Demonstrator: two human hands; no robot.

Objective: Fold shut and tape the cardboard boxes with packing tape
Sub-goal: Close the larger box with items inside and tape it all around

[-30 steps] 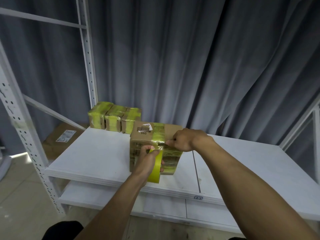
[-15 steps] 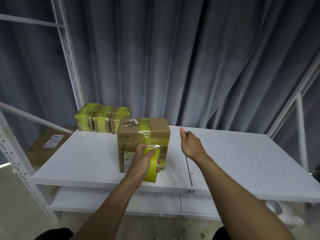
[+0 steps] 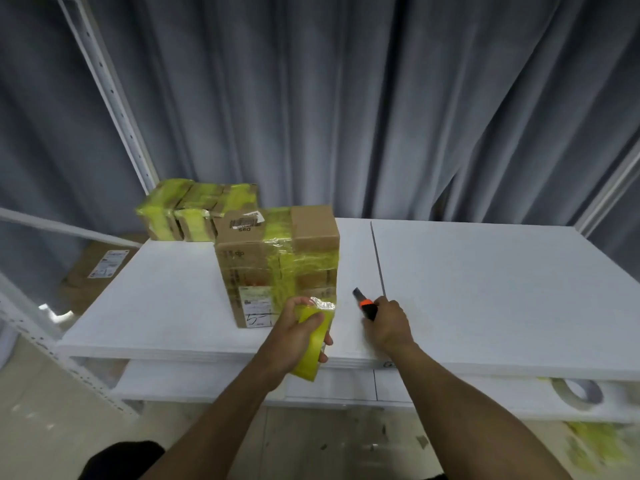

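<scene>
- Head view: my left hand (image 3: 294, 341) has its fingers curled round the roll (image 3: 308, 365), held at the lower front of the box (image 3: 273, 261), which stands taped on the shelf (image 3: 485, 299).
- My right hand (image 3: 389, 327) has its fingers gripping the cutter (image 3: 363, 303), just right of the box.
- I cannot tell if tape joins roll and box; if so, I pull it taut and cut away from my fingers.

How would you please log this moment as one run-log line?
left hand: grips tape roll | right hand: holds cutter | box: taped, on shelf
</scene>
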